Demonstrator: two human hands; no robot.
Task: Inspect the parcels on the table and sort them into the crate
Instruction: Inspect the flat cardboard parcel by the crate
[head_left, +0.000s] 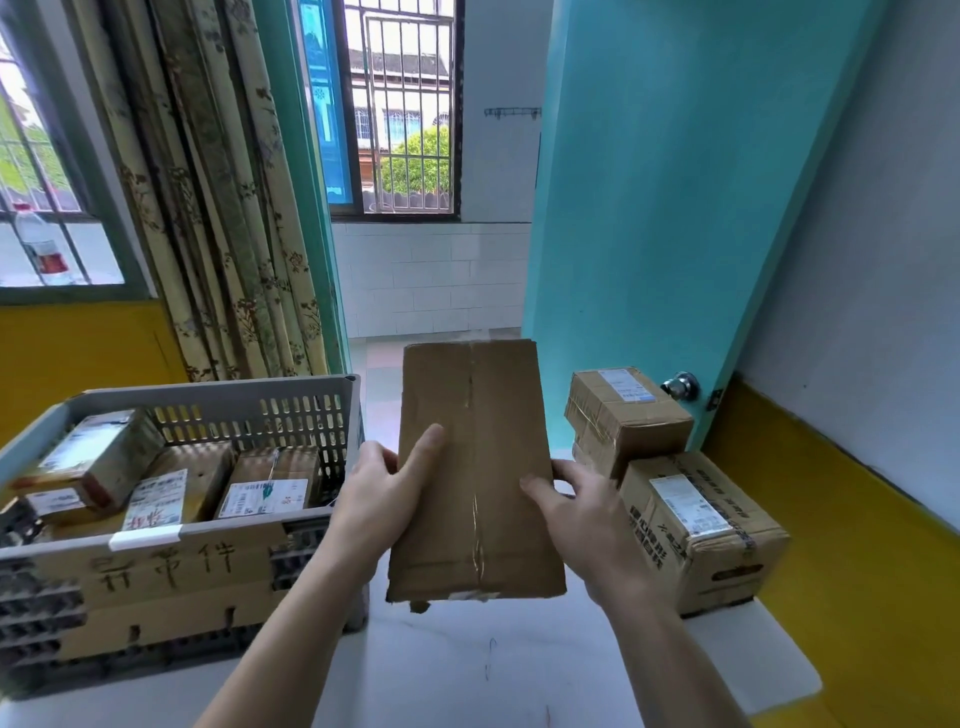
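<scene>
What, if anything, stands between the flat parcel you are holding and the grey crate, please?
Nothing visible does. Both hands, left and right, hold the flat parcel just right of the grey crate, whose top is open.

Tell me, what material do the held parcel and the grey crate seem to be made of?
The held parcel looks like plain brown corrugated cardboard, matte, with glossy clear tape along its middle seam. The grey crate looks like moulded plastic, judging by its uniform slotted walls; a cardboard sheet covers its front.
</scene>
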